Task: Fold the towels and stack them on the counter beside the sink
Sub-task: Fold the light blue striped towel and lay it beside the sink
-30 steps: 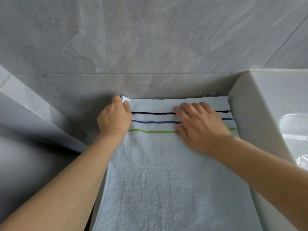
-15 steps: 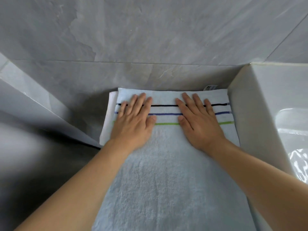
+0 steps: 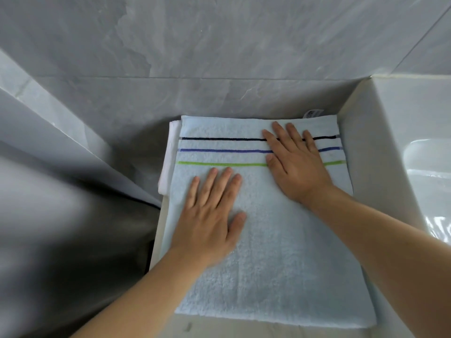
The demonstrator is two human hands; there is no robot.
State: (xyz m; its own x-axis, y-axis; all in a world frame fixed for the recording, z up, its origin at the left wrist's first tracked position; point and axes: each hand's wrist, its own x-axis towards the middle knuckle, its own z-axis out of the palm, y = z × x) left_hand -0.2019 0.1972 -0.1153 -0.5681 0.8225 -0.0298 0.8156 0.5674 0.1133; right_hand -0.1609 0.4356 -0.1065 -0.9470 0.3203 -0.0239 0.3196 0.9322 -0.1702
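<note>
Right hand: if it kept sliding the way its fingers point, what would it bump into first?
Probably the grey tiled wall. The right hand lies flat on the light blue towel, fingers pointing toward the towel's far edge, and the wall rises close behind it.

The folded towel lies on the surface, left of the sink, against the wall, both hands flat on it.

Grey marbled tile wall; white basin right; soft daylight
</note>
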